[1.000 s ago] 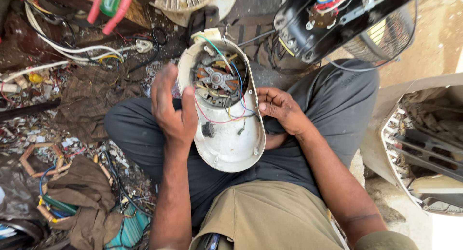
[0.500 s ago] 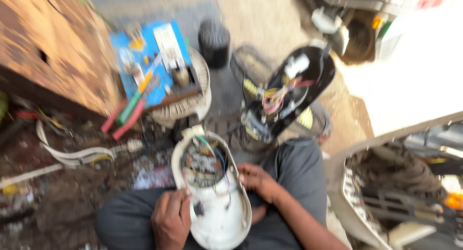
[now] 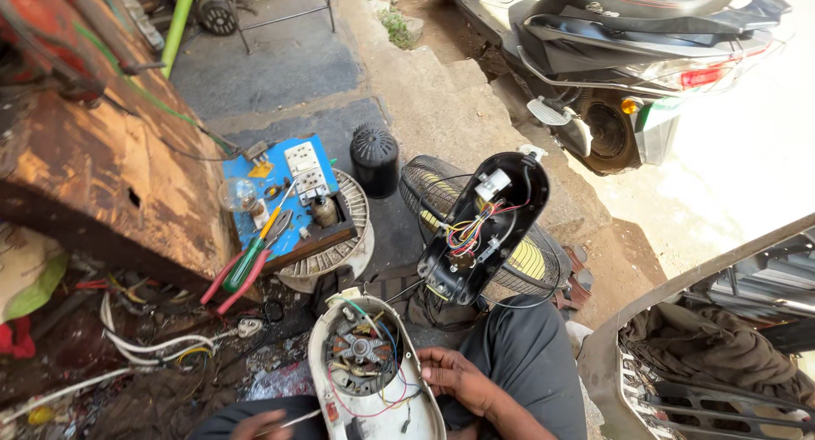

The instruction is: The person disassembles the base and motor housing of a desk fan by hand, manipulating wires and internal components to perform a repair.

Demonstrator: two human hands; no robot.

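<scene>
Cradling fan motor housing [image 3: 373,376], cluttered workshop floor [image 3: 280,67], perhaps outdoors

An open-air repair workshop at ground level: a blue test board [image 3: 289,198] with sockets and a bulb, pliers [image 3: 242,274], loose wires [image 3: 161,342], opened fan housings [image 3: 486,228] (wiring exposed), a fan grille [image 3: 526,253] and a parked scooter [image 3: 620,58] on the pavement.

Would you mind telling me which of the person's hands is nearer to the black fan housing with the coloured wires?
Right. The right hand rests against the white motor housing, just below the black fan housing. The left hand sits farther away, at the bottom edge.
</scene>
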